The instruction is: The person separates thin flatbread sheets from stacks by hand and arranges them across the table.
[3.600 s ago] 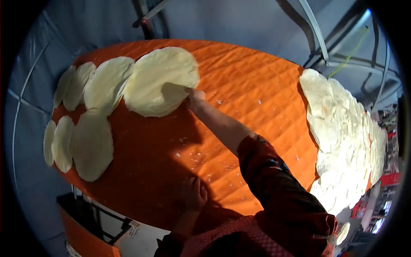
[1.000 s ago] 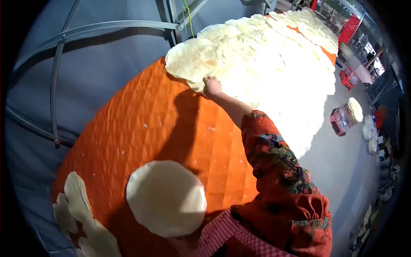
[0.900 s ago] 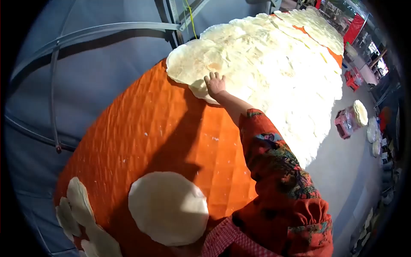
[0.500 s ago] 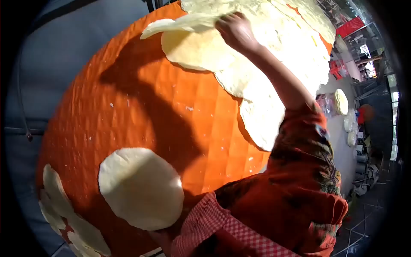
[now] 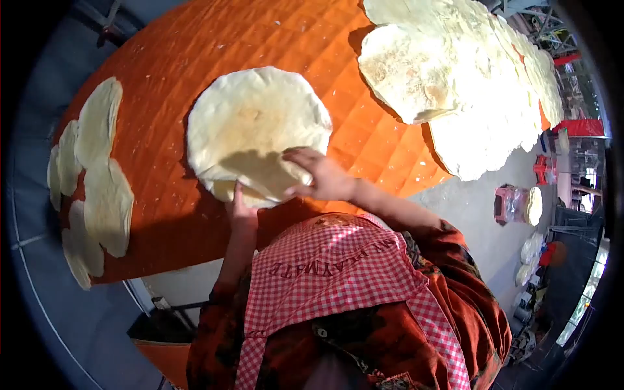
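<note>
A large round flatbread (image 5: 260, 107), pale with a browned middle, lies on the orange quilted cover right in front of me. Its near edge is lifted, and another pale layer shows beneath. My left hand (image 5: 243, 213) grips that near edge with the thumb on top; its other fingers are hidden. Just to the right, my right hand (image 5: 322, 177) has its fingers closed around the lifted edge. A shadow falls across the near part of the bread.
Overlapping flatbreads (image 5: 468, 84) spread over the right side of the orange cover (image 5: 162, 78). Several smaller flat pieces (image 5: 97, 169) lie at its left edge. Beyond the right edge, a pink stool (image 5: 501, 204) stands on the grey floor.
My right hand has come back from the spread flatbreads to the round one near me. My left hand now shows at its edge, which is lifted. The view has shifted.
</note>
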